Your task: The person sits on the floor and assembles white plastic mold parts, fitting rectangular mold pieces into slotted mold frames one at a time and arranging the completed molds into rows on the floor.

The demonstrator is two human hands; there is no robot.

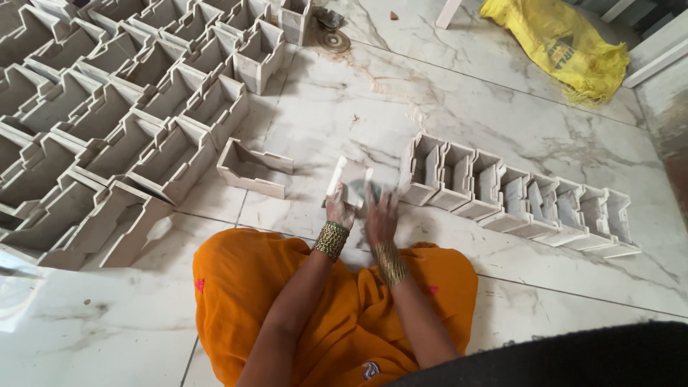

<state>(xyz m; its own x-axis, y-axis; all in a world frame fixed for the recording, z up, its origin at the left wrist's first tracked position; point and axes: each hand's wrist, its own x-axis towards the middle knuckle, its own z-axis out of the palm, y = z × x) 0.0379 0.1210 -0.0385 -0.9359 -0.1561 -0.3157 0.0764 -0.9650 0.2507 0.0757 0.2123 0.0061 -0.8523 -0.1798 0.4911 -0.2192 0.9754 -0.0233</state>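
A small pale stone box piece (350, 180) rests on the marble floor in front of my knees. My left hand (339, 212) grips its near left side. My right hand (378, 213) lies against its right side, blurred, with something dark greenish under the fingers that I cannot make out. Both wrists wear stacks of gold bangles. My orange garment (236, 287) covers my lap below the hands.
A row of several open stone box pieces (516, 195) runs to the right. One open piece (254, 170) lies alone to the left. Many more pieces (122, 107) are packed at the upper left. A yellow sack (559, 43) lies at the top right.
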